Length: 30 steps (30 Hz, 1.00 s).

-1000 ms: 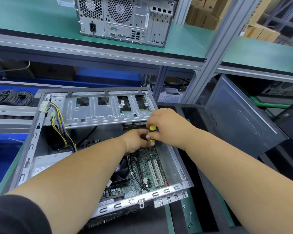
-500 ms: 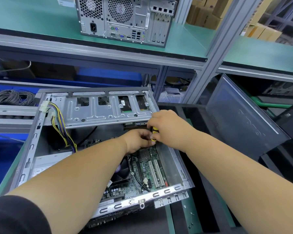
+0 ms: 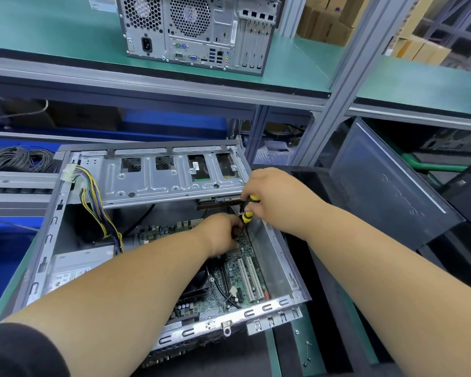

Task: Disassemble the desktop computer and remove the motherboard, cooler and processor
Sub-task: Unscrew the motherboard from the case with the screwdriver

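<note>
Green table (image 3: 276,346) under opened computer case (image 3: 278,248); inside, right hand (image 3: 272,198) gripping yellow-black screwdriver (image 3: 247,213) over motherboard (image 3: 239,270), left hand (image 3: 220,235) curled beside tip, contents unclear.

From my remote seat, the screwdriver (image 3: 247,210) tip is hidden behind the left hand (image 3: 221,235), so I cannot tell what it meets. My forearms cover most of the motherboard (image 3: 242,276) and the cooler (image 3: 196,288). The second computer (image 3: 196,31) on the shelf is cut off at the top edge.
</note>
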Each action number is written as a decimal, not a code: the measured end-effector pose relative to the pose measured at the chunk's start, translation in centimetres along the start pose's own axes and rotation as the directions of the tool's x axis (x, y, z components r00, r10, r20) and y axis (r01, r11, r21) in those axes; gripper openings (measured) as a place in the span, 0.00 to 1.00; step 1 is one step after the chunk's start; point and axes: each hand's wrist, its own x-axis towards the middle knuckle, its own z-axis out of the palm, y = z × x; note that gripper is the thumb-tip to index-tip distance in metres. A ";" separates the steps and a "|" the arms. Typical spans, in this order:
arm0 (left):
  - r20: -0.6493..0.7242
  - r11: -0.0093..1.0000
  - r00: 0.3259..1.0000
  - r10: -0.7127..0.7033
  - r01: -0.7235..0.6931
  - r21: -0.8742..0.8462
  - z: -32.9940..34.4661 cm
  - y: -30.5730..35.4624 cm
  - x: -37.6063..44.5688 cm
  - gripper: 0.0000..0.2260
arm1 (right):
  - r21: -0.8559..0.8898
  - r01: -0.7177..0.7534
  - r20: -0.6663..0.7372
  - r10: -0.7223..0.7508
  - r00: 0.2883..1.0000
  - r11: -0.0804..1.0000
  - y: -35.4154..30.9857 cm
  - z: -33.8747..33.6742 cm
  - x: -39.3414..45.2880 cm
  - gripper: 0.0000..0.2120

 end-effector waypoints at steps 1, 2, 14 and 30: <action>-0.009 1.000 1.000 -0.011 0.011 -0.006 0.0 0.0 0.0 0.14 | 0.033 -0.009 -0.025 0.010 1.000 0.999 0.0 -0.3 -0.2 0.10; -0.017 0.999 0.999 -0.027 0.027 -0.029 0.0 -0.1 -0.1 0.13 | 0.062 -0.019 -0.048 0.022 0.999 0.998 0.1 -0.6 -0.5 0.09; 0.023 0.982 0.999 -0.037 0.041 -0.183 -3.4 2.6 -2.6 0.10 | 0.501 -0.098 -0.324 0.292 0.900 0.860 2.0 -0.3 -5.7 0.02; -0.208 0.958 0.969 0.129 -0.176 -0.225 -3.6 13.8 -7.0 0.07 | 0.858 0.512 -0.419 0.643 0.641 0.048 5.4 -0.5 -14.0 0.10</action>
